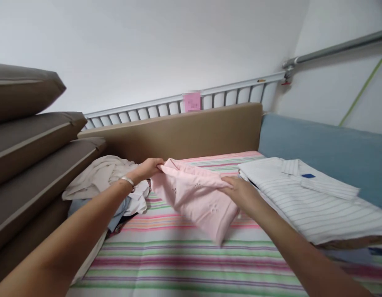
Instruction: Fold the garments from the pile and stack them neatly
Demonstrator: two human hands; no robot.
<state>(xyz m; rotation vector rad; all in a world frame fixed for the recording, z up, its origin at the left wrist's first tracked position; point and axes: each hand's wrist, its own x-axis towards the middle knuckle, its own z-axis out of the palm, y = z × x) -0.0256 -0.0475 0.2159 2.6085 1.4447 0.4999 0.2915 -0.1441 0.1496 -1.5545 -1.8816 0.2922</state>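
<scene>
A pale pink garment point(195, 196) with small eyelet flowers hangs folded above the striped bed sheet point(178, 255). My left hand point(147, 168) pinches its upper left corner, fingers closed on the cloth; a bracelet sits on that wrist. My right hand point(240, 192) grips the garment's right edge, fingers wrapped round the fabric. The lower tip of the garment droops toward the sheet.
A heap of white and blue clothes point(107, 181) lies at the left beside stacked brown cushions point(32, 156). A folded white striped shirt point(305, 194) rests at the right. A tan headboard point(184, 132), a metal rail and a blue pad point(327, 152) border the bed.
</scene>
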